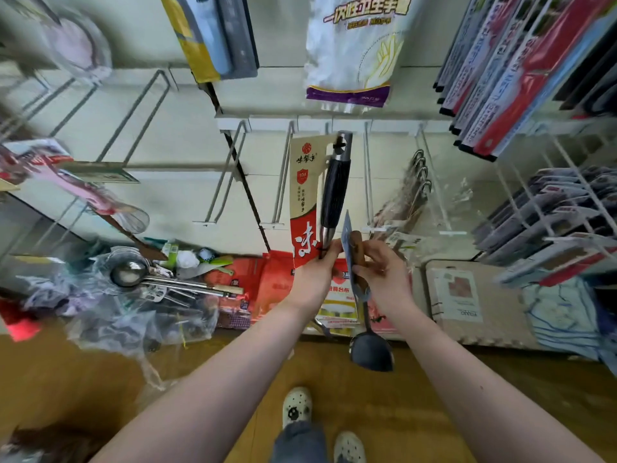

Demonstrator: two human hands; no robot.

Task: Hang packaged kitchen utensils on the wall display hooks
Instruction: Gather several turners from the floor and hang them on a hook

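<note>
You face the white wall panel (187, 138) with its wire display hooks (205, 223). Above hangs a glove bag (350, 45) printed "一次性卫生手套". Your left hand (315, 274) pinches its grip on the black-handled utensil (335, 188), held upright by the hooks; its card (305, 182) reads "味帮手" and "304". Your right hand (380, 272) curls its grip round the wooden-handled spatula (370, 349), which hangs head down.

Wood floor (100, 379): heap of clear plastic bags (133, 322), steel ladle (128, 272) on top. Red packets (233, 279) and beige mat pack (497, 305) by the wall (187, 195). Wire hooks (204, 223) on wall, glove bag (350, 45) hanging.
</note>
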